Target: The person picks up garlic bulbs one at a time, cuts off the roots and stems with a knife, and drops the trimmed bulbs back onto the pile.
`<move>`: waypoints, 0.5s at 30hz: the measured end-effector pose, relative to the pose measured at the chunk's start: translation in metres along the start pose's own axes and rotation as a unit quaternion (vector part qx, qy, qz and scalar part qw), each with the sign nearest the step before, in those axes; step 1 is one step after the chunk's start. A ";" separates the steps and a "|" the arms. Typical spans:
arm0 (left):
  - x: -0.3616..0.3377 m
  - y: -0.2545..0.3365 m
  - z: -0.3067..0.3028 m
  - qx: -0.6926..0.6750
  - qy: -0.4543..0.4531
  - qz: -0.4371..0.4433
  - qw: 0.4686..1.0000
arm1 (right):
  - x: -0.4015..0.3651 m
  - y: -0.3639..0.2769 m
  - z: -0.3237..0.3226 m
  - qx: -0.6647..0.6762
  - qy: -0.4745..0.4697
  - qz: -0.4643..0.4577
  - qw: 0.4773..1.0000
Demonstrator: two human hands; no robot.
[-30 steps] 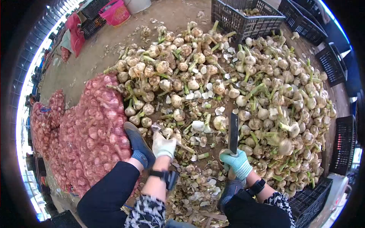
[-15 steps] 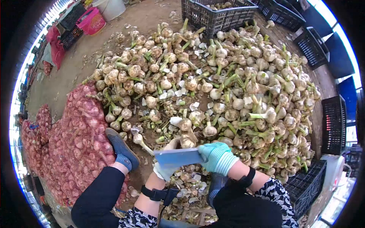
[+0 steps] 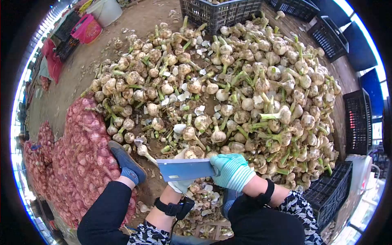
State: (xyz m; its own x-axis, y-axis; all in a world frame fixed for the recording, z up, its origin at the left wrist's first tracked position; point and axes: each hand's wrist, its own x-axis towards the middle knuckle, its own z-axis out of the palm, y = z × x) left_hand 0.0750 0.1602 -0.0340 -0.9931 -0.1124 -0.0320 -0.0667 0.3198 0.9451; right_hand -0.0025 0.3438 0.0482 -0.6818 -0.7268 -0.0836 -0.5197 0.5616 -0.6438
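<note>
My right hand (image 3: 232, 171), in a green glove, grips the handle of a cleaver (image 3: 185, 169) whose flat blade lies sideways, pointing left. My left hand (image 3: 182, 184), in a white glove, is mostly hidden under the blade and holds a garlic bulb (image 3: 191, 153) that shows just above the blade's edge. A big heap of garlic bulbs (image 3: 245, 90) with green stems spreads in front of both hands.
Red mesh sacks of garlic (image 3: 81, 155) lie on the left beside my blue shoe (image 3: 124, 161). Black plastic crates stand at the top (image 3: 220, 12) and along the right (image 3: 359, 122). Peels and cut stems litter the ground between my knees (image 3: 204, 204).
The cleaver swung from upright at the right to flat across my left hand. My left hand picked a bulb from the heap. The view shifted slightly toward the heap.
</note>
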 end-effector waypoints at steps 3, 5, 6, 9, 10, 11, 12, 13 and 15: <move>0.006 0.043 -0.003 -0.093 -0.006 -0.040 0.995 | 0.000 -0.002 -0.002 -0.006 -0.015 0.013 1.000; 0.006 0.052 -0.005 -0.099 0.007 -0.068 0.993 | 0.002 -0.004 -0.004 -0.010 -0.026 0.015 0.999; 0.005 0.044 -0.006 -0.174 0.016 -0.108 0.979 | 0.002 -0.008 -0.005 -0.011 -0.021 0.018 1.000; -0.008 0.039 -0.018 0.099 0.028 -0.014 0.995 | 0.007 0.007 0.004 -0.051 0.010 0.031 0.998; -0.007 0.051 -0.018 0.046 0.082 0.036 0.995 | 0.014 0.019 -0.001 -0.068 -0.050 0.180 0.980; -0.005 0.065 -0.018 -0.006 0.132 0.086 0.988 | 0.014 0.053 0.003 -0.054 -0.050 0.260 0.963; 0.004 0.078 -0.013 0.001 0.196 0.067 0.978 | 0.008 0.061 0.002 -0.026 -0.007 0.258 0.966; 0.013 0.070 -0.024 0.009 0.161 0.006 0.987 | 0.004 0.063 0.005 0.003 0.026 0.250 0.968; 0.040 0.087 -0.025 -0.465 0.137 -0.237 0.842 | 0.008 0.037 0.012 0.282 0.048 0.215 0.934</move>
State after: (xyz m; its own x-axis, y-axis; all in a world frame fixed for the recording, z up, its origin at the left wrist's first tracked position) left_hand 0.0321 0.1598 0.0552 -0.8087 -0.2734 -0.5209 -0.2187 -0.6823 0.6976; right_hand -0.0212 0.3537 0.0142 -0.8217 -0.4291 -0.3751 0.1474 0.4758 -0.8671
